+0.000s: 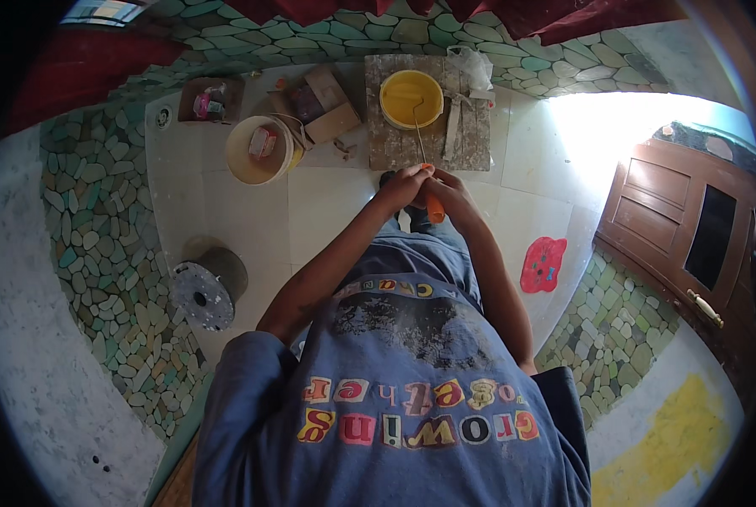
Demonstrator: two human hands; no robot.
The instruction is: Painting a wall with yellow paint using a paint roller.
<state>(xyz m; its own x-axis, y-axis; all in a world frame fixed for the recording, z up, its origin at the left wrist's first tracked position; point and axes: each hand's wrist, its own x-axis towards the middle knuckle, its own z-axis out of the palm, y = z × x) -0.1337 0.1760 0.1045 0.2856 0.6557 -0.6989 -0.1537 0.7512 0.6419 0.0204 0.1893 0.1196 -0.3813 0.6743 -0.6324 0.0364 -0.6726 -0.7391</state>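
A paint roller's orange handle (435,208) is between my two hands, in front of my waist. My left hand (405,186) closes around its upper part, and my right hand (452,190) wraps it from the other side; the fingers partly hide each other. From the handle a thin bent metal rod (419,136) runs forward into a bucket of yellow paint (438,116). The roller head cannot be made out against the yellow. That bucket stands on a paint-spattered wooden board (393,149).
Beside the bucket lie a stained flat tool (452,136) and a clear plastic bag (473,66). Leftward are a white bucket (241,155), an open cardboard box (333,120), a smaller box (191,114) and a round spool-like object (203,295). A red mat (542,263) and brown door (660,203) are rightward.
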